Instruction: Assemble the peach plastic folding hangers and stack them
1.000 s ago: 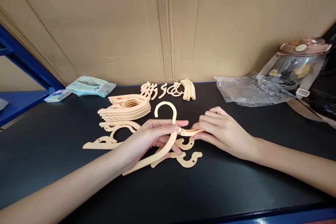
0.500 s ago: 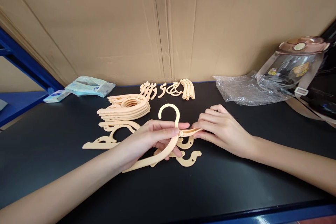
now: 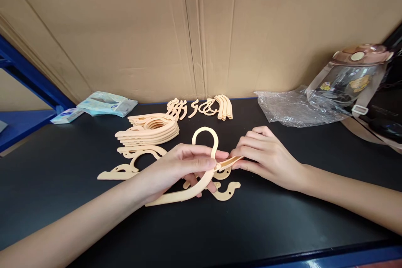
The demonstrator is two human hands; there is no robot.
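Note:
My left hand (image 3: 179,169) is closed around a peach plastic hanger half with a hook (image 3: 205,136), held just above the black table (image 3: 63,201). My right hand (image 3: 266,155) pinches a second peach hanger arm (image 3: 230,160), whose end meets the hooked piece at the joint between my hands. Loose hanger parts (image 3: 224,190) lie on the table right under my hands. A stack of assembled hangers (image 3: 150,132) sits behind my left hand, with a single hanger piece (image 3: 125,169) in front of it.
Small peach hooks and arms (image 3: 204,108) lie by the cardboard wall (image 3: 201,29). Crumpled clear plastic (image 3: 295,106) and a large water bottle (image 3: 351,75) are at the right. Tissue packets (image 3: 105,103) rest at the back left beside a blue shelf frame (image 3: 21,71).
The hooked piece has tilted and shifted a little to the right in my left hand. The arm in my right hand has angled up against the joint.

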